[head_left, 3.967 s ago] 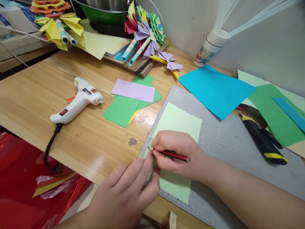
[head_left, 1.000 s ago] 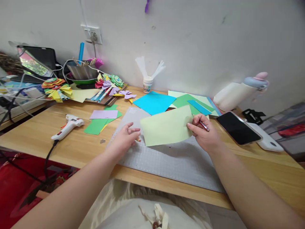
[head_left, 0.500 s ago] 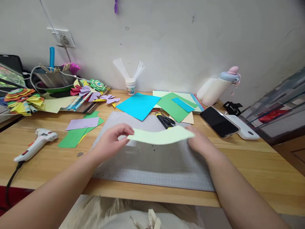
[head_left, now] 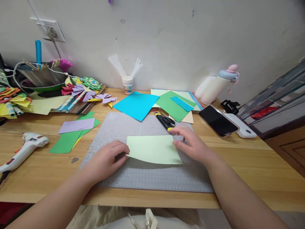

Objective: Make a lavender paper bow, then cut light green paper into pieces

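Observation:
A pale green sheet of paper (head_left: 152,149) lies low over the grey cutting mat (head_left: 152,179), its near edge slightly bowed above a shadow. My left hand (head_left: 108,157) pinches the paper's left edge between thumb and fingers. At the right edge is my right hand (head_left: 193,144), its thumb and forefinger spread apart and the thumb at the paper's edge. Just beyond the forefinger lies a black and yellow utility knife (head_left: 163,121), with black-handled scissors (head_left: 169,120) beside it.
Blue paper (head_left: 137,106) and green paper (head_left: 176,105) lie at the back. On the left are a glue gun (head_left: 23,149), purple paper (head_left: 76,125) and paper flowers. A cup (head_left: 127,86) of clear sticks stands by the wall. A phone (head_left: 218,121) and bottle (head_left: 215,86) are at right.
The pale green paper has come down toward the mat and nearer to me. My right hand's fingers have spread apart at its edge; the left still pinches it. The view has shifted slightly right.

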{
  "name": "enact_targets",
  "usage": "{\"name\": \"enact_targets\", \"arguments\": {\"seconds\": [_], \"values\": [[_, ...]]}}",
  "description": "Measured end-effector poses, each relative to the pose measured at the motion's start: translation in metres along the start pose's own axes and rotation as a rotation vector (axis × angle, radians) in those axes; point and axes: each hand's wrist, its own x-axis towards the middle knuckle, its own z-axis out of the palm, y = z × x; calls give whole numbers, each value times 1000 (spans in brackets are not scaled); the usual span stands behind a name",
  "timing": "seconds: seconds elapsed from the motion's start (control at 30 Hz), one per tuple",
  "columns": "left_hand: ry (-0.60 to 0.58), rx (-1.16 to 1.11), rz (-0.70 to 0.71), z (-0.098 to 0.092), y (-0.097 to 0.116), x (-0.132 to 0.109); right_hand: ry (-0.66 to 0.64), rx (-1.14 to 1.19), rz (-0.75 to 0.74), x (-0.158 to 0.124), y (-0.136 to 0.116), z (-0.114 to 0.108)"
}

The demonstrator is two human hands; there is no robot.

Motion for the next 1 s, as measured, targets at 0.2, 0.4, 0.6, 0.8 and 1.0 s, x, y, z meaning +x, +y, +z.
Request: {"name": "enact_targets", "arguments": {"seconds": [0.2, 0.4, 0.6, 0.8, 1.0], "values": [[1, 13, -224, -6, 8, 10, -288, 188, -73, -2, -33, 6], [-126, -45, -359, -22, -4, 54, -254, 155, 222, 36, -23, 7], [-150, -45, -246, -20, -20, 69, -205, 113, 337, 46, -25, 15], [-116, 25, -93, -11, -30, 62, -210, 86, 305, 35, -22, 22], [-92, 70, -96, -8, -29, 62, -96, -46, 203, 30, -30, 30]]}}
